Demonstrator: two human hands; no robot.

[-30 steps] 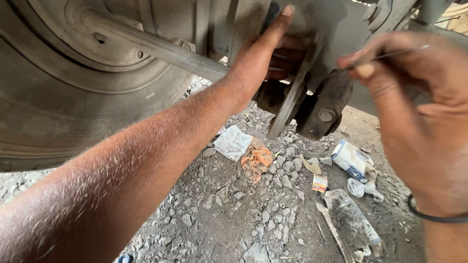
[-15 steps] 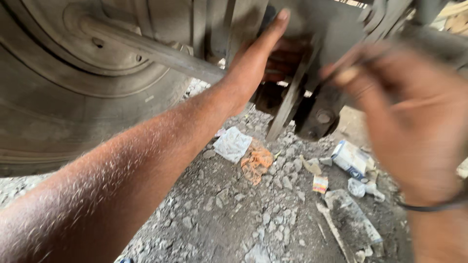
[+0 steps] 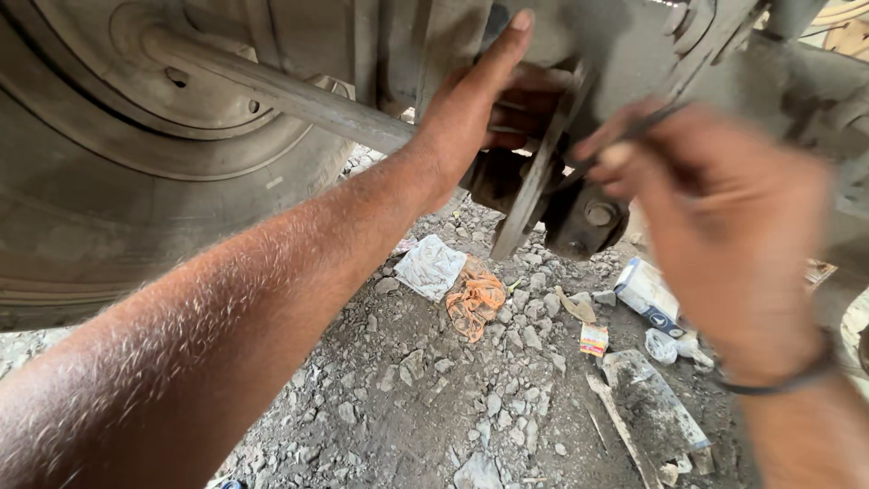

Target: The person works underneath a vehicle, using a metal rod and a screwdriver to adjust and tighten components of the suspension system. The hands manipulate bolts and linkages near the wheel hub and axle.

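Observation:
I am under a vehicle, looking at its grey metal chassis parts. My left hand (image 3: 480, 109) reaches up behind a flat metal bracket (image 3: 534, 195), fingers curled around a part hidden behind it. My right hand (image 3: 724, 217), blurred by motion, pinches a thin dark metal pin or wire (image 3: 647, 122) between thumb and fingers near the same bracket. A dark bolted fitting (image 3: 588, 217) hangs below the bracket. A dark band circles my right wrist.
A large dusty tyre (image 3: 154, 172) fills the left, with a grey rod (image 3: 290, 91) crossing toward the bracket. On the gravel lie a crumpled white paper (image 3: 430, 267), an orange rag (image 3: 475, 303), a small white and blue box (image 3: 647, 290) and a dirty flat slab (image 3: 652, 407).
My right hand has moved left toward the bracket with the thin pin. My left hand has stayed up behind the bracket.

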